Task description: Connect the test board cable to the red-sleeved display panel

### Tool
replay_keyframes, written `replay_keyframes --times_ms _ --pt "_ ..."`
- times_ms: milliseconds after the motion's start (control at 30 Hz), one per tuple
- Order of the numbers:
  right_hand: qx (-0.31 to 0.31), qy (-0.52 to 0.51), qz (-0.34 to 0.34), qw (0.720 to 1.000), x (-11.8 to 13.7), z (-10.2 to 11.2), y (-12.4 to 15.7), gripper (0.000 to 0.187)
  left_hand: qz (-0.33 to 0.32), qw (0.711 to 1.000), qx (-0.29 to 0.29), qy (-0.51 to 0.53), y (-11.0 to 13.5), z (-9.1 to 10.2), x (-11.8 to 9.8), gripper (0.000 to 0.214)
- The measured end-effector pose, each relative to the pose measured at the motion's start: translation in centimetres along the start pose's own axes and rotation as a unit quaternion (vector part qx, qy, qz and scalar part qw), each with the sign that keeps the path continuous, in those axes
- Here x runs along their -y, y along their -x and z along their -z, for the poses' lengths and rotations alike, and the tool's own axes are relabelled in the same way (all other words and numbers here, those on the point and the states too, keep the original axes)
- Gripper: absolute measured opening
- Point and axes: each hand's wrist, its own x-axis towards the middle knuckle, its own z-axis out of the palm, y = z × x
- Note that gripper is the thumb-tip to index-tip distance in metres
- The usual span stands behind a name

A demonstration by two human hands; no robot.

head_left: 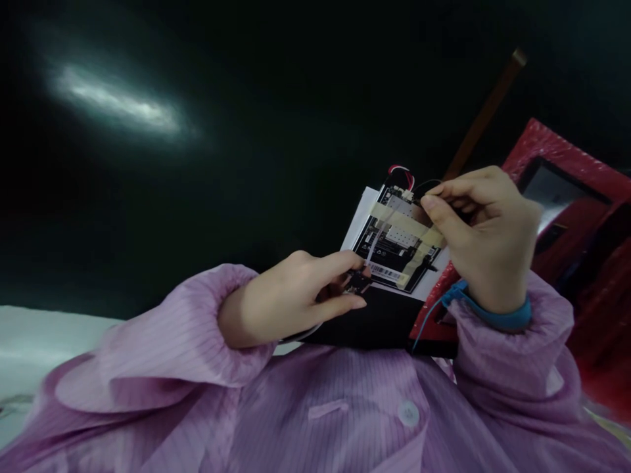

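An opened electronic device [394,243] shows its circuit board and battery, with strips of yellowish tape across them. It lies tilted on a white sheet [355,223]. Red, black and white wires [401,172] loop from its upper edge. My left hand [300,292] pinches a small dark circuit board [357,281] at the device's lower left corner, and a pale thin strip runs from there up over the battery. My right hand [486,230] is closed at the upper right edge, thumb and forefinger together by a thin dark wire [430,184]; what they grip is too small to make out.
A red bubble-wrap tray [537,141] with a dark-screened panel [562,184] stands at the right. A brown strip [486,118] lies on the dark table [276,164] beyond my right hand. A blue wrist strap [507,320] with a cord circles my right wrist.
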Motion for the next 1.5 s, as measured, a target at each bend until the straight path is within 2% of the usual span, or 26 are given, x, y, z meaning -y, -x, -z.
replay_keyframes --times_ms 633,1333,1500 --pt "0.014 0.06 0.01 0.998 0.6 0.3 -0.3 0.009 0.035 0.999 0.012 0.011 0.0 0.1 -0.2 0.02" --pt "0.006 0.077 0.01 0.997 0.8 0.1 -0.1 0.008 0.032 0.999 0.011 0.013 0.0 0.1 -0.1 0.019" --pt "0.035 0.069 -0.006 0.997 1.1 0.3 -0.8 0.01 0.03 0.999 0.012 0.008 -0.1 0.0 0.0 0.02"
